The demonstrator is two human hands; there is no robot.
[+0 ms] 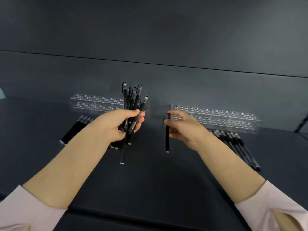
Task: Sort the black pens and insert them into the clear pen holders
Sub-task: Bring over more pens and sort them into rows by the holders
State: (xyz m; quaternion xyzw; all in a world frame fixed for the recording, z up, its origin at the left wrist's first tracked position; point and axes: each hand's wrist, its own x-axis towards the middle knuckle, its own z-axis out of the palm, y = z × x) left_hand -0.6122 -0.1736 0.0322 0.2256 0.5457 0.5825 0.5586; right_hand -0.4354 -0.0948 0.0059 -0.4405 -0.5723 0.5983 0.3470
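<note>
Sorting under way, insertion not yet begun. The left pen holder point(96, 104) and right pen holder point(216, 117), at the far side of the counter point(150, 180), appear empty. A left row point(73, 130) and right row point(238, 147) of pens lie before them. My left grip point(120, 124), raised, curls round an upright bundle of black pens point(133, 97). My right grip point(181, 129), nearby, pinches a single pen point(167, 140) hanging vertically.
</note>
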